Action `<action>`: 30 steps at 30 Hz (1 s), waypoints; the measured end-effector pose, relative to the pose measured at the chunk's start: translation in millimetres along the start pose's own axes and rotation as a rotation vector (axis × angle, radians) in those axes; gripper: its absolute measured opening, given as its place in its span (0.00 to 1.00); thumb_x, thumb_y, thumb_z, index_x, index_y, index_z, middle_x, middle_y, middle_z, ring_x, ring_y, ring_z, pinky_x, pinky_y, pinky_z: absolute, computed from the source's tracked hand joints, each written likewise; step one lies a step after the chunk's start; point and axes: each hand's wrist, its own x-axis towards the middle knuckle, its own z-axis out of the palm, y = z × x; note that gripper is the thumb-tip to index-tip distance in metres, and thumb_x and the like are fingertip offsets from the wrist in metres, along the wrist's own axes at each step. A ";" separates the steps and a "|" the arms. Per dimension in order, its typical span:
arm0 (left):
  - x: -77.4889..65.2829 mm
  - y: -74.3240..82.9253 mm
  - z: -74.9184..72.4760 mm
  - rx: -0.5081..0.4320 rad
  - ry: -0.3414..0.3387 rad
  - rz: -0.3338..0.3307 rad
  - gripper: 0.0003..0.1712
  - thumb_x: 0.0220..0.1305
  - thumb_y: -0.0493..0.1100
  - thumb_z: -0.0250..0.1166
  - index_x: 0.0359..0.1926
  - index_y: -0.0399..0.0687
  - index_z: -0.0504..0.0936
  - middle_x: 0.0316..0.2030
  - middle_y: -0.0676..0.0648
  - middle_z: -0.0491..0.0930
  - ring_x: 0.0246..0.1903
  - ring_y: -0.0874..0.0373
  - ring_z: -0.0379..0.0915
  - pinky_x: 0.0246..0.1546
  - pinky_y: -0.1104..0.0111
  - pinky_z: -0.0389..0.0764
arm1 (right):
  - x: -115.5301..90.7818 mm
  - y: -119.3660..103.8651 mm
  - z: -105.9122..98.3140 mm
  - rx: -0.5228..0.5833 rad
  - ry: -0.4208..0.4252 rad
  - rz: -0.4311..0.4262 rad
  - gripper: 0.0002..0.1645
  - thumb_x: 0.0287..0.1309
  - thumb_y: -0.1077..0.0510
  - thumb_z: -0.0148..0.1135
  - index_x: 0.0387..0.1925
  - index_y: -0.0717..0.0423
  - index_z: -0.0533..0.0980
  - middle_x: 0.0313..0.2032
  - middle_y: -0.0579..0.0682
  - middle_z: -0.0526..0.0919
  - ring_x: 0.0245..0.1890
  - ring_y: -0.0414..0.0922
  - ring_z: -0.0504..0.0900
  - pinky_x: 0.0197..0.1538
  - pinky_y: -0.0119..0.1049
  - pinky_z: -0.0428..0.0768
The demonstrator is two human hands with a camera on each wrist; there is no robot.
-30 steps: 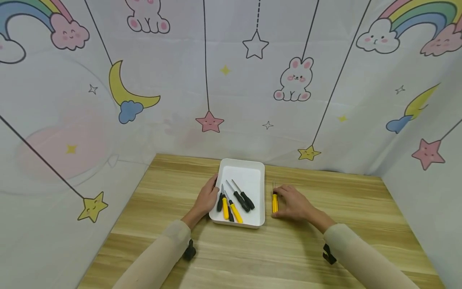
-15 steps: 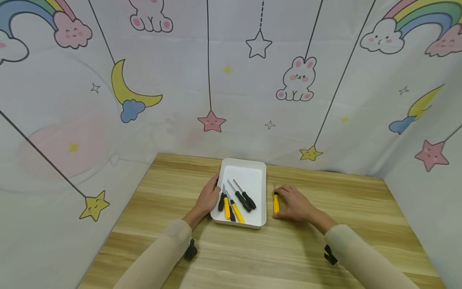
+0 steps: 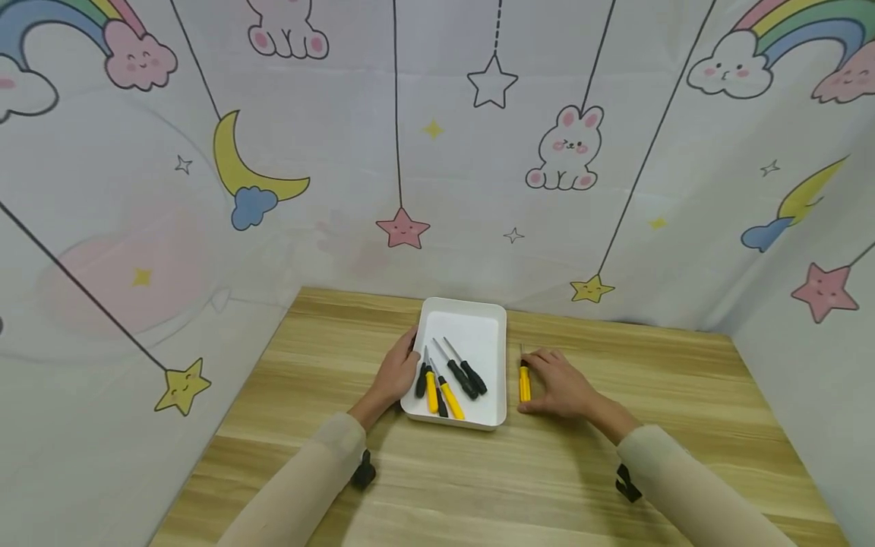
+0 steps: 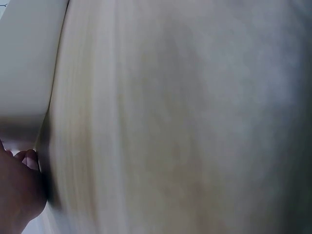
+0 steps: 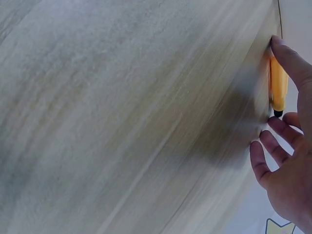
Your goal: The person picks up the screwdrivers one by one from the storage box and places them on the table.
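A white tray stands on the wooden table, with several screwdrivers in it. Some have black handles, such as the black screwdriver; others are yellow, like the yellow screwdriver. My left hand grips the tray's left side, the thumb over the rim and the other fingers mostly hidden outside. To the right of the tray lies another yellow screwdriver, shank pointing away from me. My right hand spans it, thumb by the handle's butt and fingertips near the black collar. In the right wrist view, its fingers are spread and loosely bent.
The wooden table extends in front of the tray and to both sides. A white fabric wall with printed stars and rabbits rises right behind the tray and at both sides. A black wrist mount hangs under the left sleeve.
Both hands, the tray and the screwdrivers keep their places relative to one another. The head view has shifted slightly, so everything sits a little further right in it.
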 end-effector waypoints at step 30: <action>0.3 -0.1 -1.4 0.005 0.000 -0.004 0.34 0.80 0.37 0.45 0.83 0.39 0.55 0.81 0.40 0.57 0.79 0.46 0.55 0.79 0.52 0.58 | 6.7 -7.7 -8.6 0.064 -0.034 -0.008 0.64 0.48 0.35 0.83 0.75 0.67 0.67 0.68 0.65 0.73 0.69 0.63 0.72 0.71 0.61 0.72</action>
